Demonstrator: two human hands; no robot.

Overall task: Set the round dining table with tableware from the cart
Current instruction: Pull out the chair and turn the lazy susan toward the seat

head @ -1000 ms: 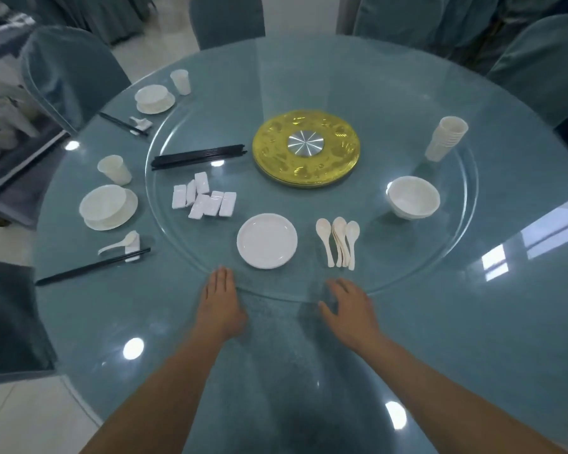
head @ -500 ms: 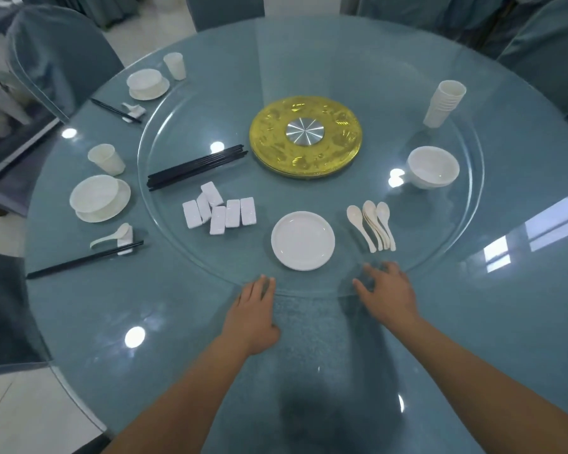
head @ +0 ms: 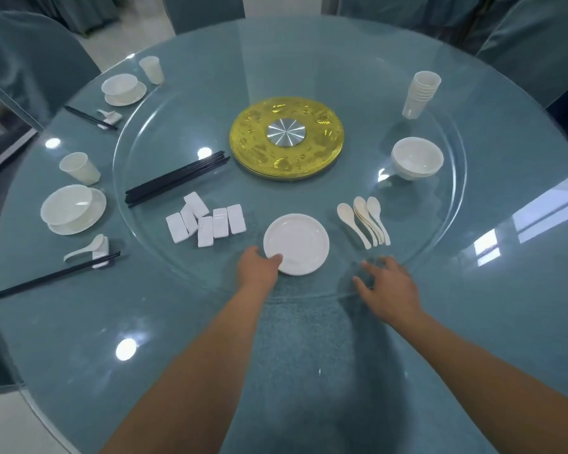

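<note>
Both bare forearms are reaching forward from the bottom edge over the round table covered in teal cloth under glass [head: 79, 322]. The left hand [head: 258, 268] is pinching the near-left rim of the small white round plate [head: 296, 244], thumb lying on top of the rim, the other fingers hidden beneath or behind it. The right hand [head: 387, 290] is lying palm down with fingers spread and relaxed, holding nothing, at the near edge of the clear glass turntable [head: 453, 191].

The plate is sitting flat on the turntable's near part, between the cluster of white rectangular chopstick rests [head: 207, 221] on its left and the row of cream ceramic spoons [head: 364, 221] on its right. The spoons are lying with bowls pointing away from the person, handles slanting toward the near right. The bundle of black chopsticks [head: 177, 178] is running diagonally, from near left up toward the gold disc with a silver hub [head: 286, 137].

Whether the plate is lifted off the glass is hard to make out.
</note>
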